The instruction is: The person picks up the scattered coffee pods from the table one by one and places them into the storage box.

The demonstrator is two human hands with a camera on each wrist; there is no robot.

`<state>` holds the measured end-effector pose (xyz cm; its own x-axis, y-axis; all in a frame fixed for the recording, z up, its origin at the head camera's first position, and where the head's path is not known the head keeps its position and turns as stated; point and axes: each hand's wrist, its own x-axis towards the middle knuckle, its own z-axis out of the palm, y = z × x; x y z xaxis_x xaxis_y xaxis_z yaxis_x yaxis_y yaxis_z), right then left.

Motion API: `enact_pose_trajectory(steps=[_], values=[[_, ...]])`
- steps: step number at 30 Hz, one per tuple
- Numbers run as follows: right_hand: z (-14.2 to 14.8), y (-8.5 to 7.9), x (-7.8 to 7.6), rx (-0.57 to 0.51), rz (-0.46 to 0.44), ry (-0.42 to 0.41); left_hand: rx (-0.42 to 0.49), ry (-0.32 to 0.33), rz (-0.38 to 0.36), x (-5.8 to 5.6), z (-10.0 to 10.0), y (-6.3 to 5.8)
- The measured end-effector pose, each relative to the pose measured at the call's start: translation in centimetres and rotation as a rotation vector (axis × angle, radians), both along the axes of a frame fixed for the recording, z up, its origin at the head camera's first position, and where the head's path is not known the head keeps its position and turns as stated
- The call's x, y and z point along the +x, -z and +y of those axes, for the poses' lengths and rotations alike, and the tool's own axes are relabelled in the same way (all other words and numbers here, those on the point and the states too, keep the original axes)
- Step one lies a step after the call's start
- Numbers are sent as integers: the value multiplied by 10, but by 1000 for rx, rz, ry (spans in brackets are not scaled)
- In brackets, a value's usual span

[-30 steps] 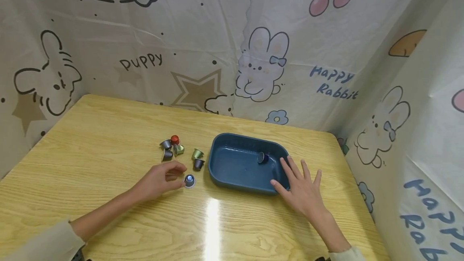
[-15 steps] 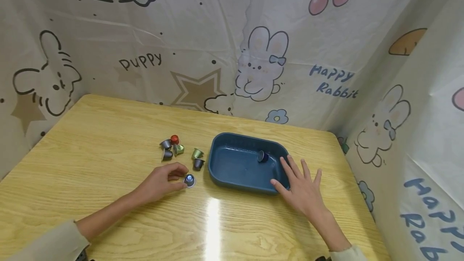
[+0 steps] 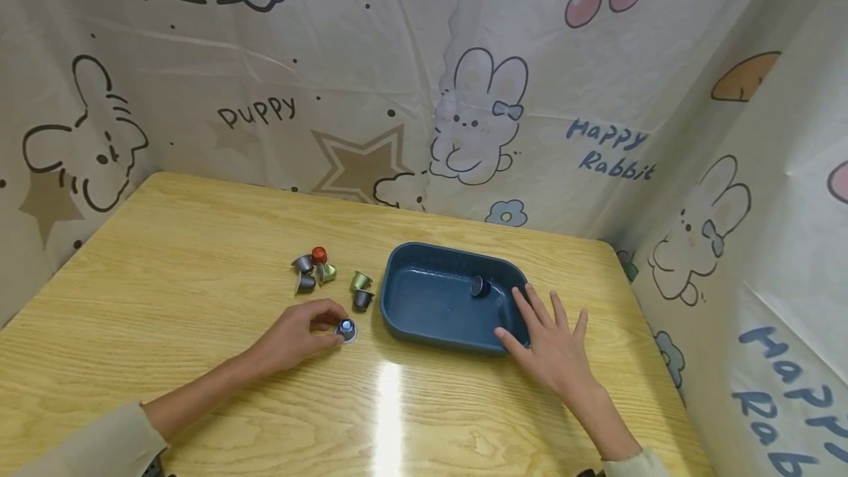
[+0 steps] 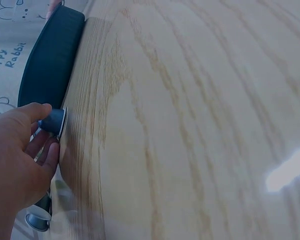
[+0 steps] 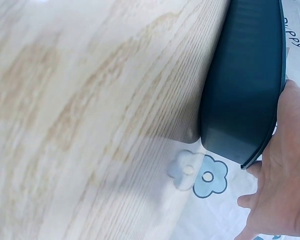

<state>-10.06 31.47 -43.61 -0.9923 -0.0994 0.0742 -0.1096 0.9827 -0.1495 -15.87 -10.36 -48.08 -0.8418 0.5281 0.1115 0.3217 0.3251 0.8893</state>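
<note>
My left hand pinches a blue coffee capsule that stands rim-down on the table, left of the dark blue basin. In the left wrist view the thumb is at one side of this blue capsule, and curled fingers are at the other. My right hand lies with spread, straight fingers over the basin's right rim. Inside the basin a dark coffee capsule lies on its side near the back right.
Behind the left hand lie a green capsule and a black capsule. Farther left is a cluster with a red capsule, another green capsule and dark ones. A printed cloth hangs behind the wooden table.
The left hand has shifted slightly right, its thumb and fingers closing in on the blue capsule. The right hand and the basin stay in place.
</note>
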Motion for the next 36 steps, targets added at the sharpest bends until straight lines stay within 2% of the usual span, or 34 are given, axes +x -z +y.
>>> enact_pose_trajectory(steps=[10, 25, 36], values=[[1, 3, 0, 16, 14, -1, 24, -1, -18, 4, 4, -2], [0, 2, 1, 12, 24, 4, -24, -20, 59, 3, 9, 1], [0, 2, 1, 3, 33, 1, -2, -7, 61, 4, 11, -1]])
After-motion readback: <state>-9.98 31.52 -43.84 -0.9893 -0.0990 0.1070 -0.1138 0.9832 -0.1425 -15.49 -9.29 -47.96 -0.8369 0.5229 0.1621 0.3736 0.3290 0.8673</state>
